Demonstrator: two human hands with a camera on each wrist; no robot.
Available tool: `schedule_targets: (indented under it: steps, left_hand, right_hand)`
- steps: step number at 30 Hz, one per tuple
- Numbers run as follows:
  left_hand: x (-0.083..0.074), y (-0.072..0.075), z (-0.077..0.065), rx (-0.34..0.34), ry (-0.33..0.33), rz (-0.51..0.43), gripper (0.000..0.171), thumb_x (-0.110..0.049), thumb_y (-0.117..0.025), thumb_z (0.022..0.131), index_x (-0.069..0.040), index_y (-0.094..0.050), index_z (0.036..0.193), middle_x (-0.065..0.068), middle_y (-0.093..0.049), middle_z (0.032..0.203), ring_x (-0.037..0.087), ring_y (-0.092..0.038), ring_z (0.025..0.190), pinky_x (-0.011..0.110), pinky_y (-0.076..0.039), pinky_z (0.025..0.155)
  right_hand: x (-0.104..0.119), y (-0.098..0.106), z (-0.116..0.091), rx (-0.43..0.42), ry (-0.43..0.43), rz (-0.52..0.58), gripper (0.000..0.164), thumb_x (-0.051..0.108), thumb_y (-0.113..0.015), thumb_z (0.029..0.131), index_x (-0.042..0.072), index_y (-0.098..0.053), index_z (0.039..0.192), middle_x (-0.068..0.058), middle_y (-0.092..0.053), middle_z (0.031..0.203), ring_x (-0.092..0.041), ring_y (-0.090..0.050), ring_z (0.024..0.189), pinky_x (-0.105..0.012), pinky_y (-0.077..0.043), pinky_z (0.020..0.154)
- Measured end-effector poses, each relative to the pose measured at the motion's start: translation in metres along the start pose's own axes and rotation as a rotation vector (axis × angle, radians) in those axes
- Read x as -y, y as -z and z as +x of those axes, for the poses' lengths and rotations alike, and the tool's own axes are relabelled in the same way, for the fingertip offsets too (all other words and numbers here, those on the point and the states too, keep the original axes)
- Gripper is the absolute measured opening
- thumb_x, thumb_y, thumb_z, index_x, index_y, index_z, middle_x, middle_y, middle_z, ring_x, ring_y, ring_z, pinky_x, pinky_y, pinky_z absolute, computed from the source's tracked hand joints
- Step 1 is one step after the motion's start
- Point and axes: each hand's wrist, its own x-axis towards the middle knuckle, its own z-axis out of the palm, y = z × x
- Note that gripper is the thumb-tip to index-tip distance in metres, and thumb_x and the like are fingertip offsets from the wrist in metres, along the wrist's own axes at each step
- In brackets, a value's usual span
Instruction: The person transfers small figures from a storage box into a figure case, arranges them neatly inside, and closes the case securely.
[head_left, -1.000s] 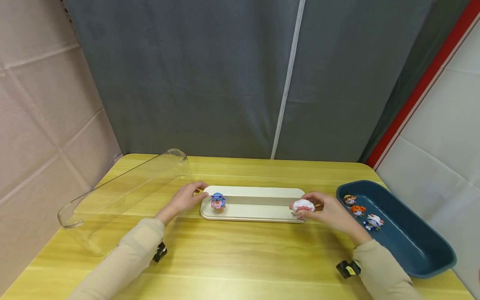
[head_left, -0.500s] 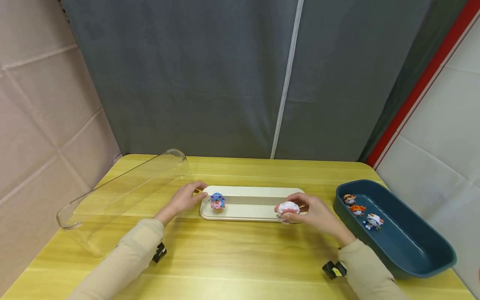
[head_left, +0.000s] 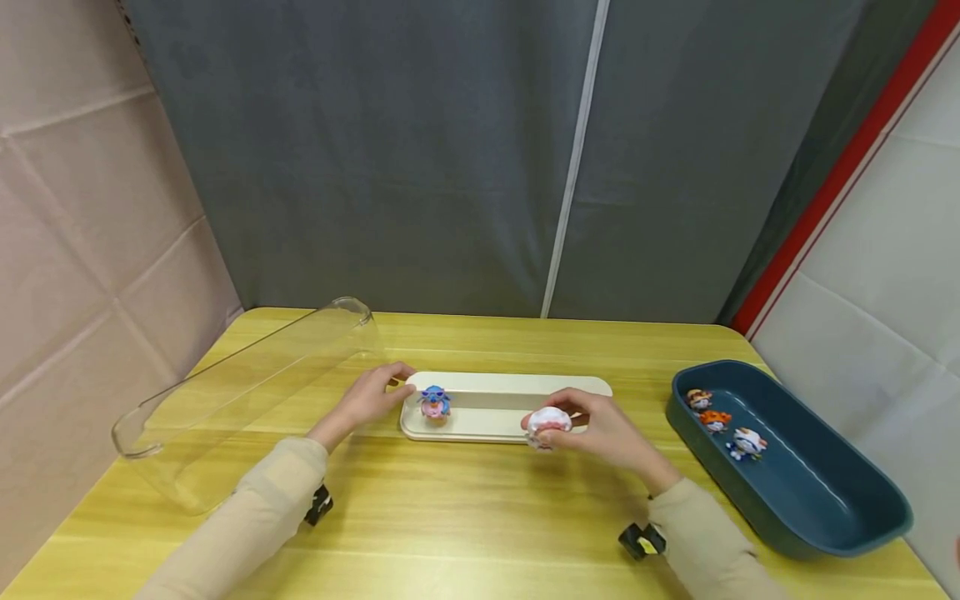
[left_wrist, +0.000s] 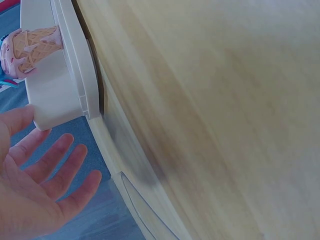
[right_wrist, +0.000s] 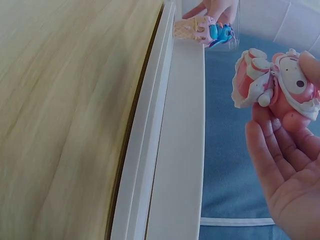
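Observation:
My right hand (head_left: 609,425) holds a pink and white figurine (right_wrist: 275,85) with a ruffled skirt between thumb and fingers. It is over the right half of a long cream tray (head_left: 491,425), in front of the tray's raised back ledge. A blue figurine on a pink ice-cream cone (head_left: 435,404) stands upright at the tray's left end. My left hand (head_left: 367,398) touches the back left corner of the tray with thumb and index finger; its other fingers (left_wrist: 65,180) spread loosely, as the left wrist view shows.
A clear plastic cover (head_left: 247,392) lies slanted on the left of the wooden table (head_left: 450,525). On the right stands a deep blue-green bin (head_left: 817,483) with a few small figurines (head_left: 747,443) inside. A grey curtain (head_left: 390,167) hangs behind the table.
My right hand has moved left along the tray, carrying the pink and white figurine from its right end toward the middle. My left hand has stayed at the tray's corner.

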Motion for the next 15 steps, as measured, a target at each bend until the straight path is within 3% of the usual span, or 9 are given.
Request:
schedule_targets:
  steps: [6, 15]
  left_hand:
    - [0.001, 0.000, 0.000, 0.000, 0.001, 0.002, 0.026, -0.021, -0.056, 0.087, -0.006, -0.058, 0.109, 0.011, -0.058, 0.106, 0.028, -0.053, 0.097, 0.043, -0.042, 0.082]
    - [0.001, 0.000, 0.000, 0.009, 0.013, -0.005, 0.027, -0.022, -0.056, 0.088, -0.006, -0.058, 0.109, 0.010, -0.058, 0.107, 0.028, -0.052, 0.098, 0.043, -0.042, 0.083]
  right_hand:
    - [-0.023, -0.011, 0.008, -0.009, 0.000, -0.010, 0.033, 0.025, -0.072, 0.074, 0.010, -0.060, 0.101, 0.002, -0.059, 0.091, -0.015, -0.055, 0.078, -0.029, -0.049, 0.067]
    - [-0.029, -0.021, 0.022, -0.020, -0.038, -0.004, 0.036, 0.034, -0.072, 0.071, 0.016, -0.060, 0.099, 0.004, -0.059, 0.088, -0.013, -0.056, 0.077, -0.032, -0.049, 0.068]
